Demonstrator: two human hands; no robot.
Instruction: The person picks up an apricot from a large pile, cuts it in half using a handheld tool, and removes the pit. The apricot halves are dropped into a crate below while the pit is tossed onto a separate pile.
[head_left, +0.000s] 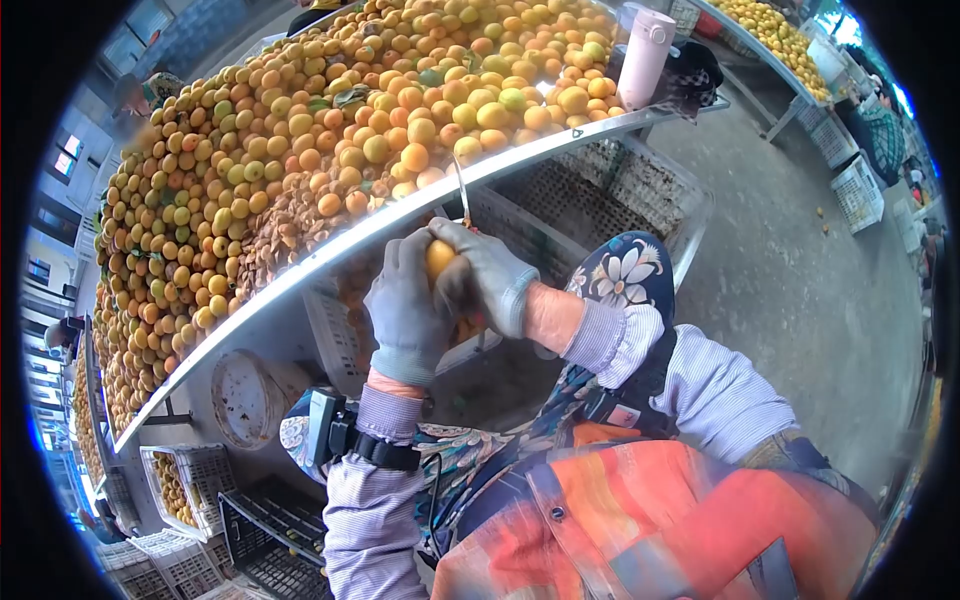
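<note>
My left hand (408,312), in a grey glove, is closed around an orange-yellow apricot (438,259). Pressed up against the same fruit is my gloved right hand (492,278), its fingers curled. From the top of the right hand a thin knife (462,190) points upward, its handle mostly hidden in the glove. Both hands are just below the metal rim (330,252) of a table heaped with apricots (330,130). Brown apricot pits (290,222) lie in a pile among the fruit near that rim.
A pink thermos (647,60) stands at the table's right end, beside a dark bag (692,75). Under the table are a plastic crate (650,190) and a white bucket (240,398). More crates (270,535) sit at lower left. A person (140,95) is across the table.
</note>
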